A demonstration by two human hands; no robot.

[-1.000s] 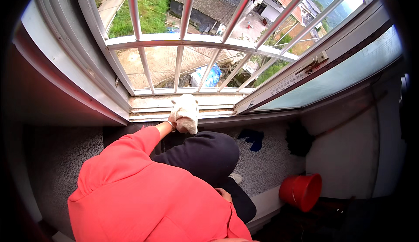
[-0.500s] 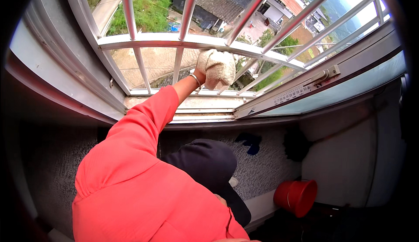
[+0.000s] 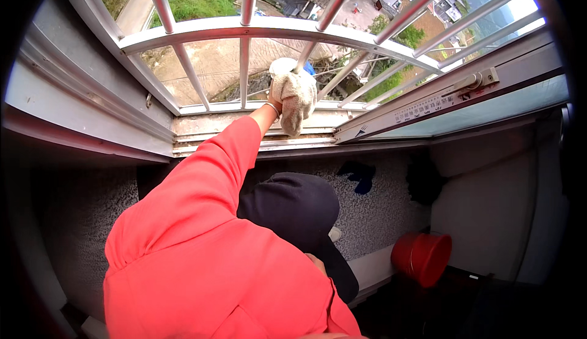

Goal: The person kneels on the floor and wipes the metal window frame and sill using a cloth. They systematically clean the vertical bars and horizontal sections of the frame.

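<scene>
My left hand [image 3: 274, 99], with a bangle at the wrist, reaches through the open window part. A beige cloth [image 3: 293, 101] is in its grip and hides most of the fingers. The cloth wraps a slanting metal bar [image 3: 306, 54] of the window grille below the curved crossbar [image 3: 214, 31], and its lower end hangs over the sill [image 3: 211, 123]. Only a small part of my right hand [image 3: 318, 264] shows, low beside my dark-trousered leg [image 3: 293, 207]; its fingers are hidden.
To the right is a sliding window sash [image 3: 452, 97] with a latch. Below stand a red bucket [image 3: 422, 258] and a dark mop-like head [image 3: 425, 180] on a long handle. A dark blue item [image 3: 359, 175] lies on the speckled floor. Houses and grass show outside.
My left hand has moved down with the cloth, from the curved crossbar to a bar just below it. The cloth now hangs lower, and the view has shifted a little.
</scene>
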